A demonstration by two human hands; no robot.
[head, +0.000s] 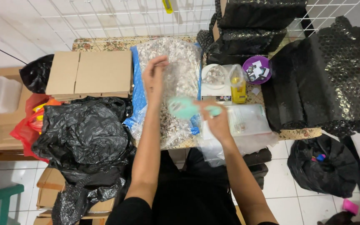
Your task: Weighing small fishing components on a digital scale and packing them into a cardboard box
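A big clear plastic bag (180, 71) full of small pale pieces lies on the table ahead of me. My left hand (154, 79) is raised over it, fingers pinching the clear plastic near the bag's top. A mint-green scoop (184, 107), blurred by motion, hovers over the lower part of the bag; my right hand (216, 121) grips its handle. Just right of that hand lies a flat stack of clear plastic bags (246, 121).
Flat cardboard boxes (89, 73) lie at the left, a crumpled black plastic bag (84, 133) below them. Black bubble wrap (330, 75) covers the right side. A white scale (215, 79), a yellow object (239, 89) and a purple lid (257, 68) sit behind the clear bags.
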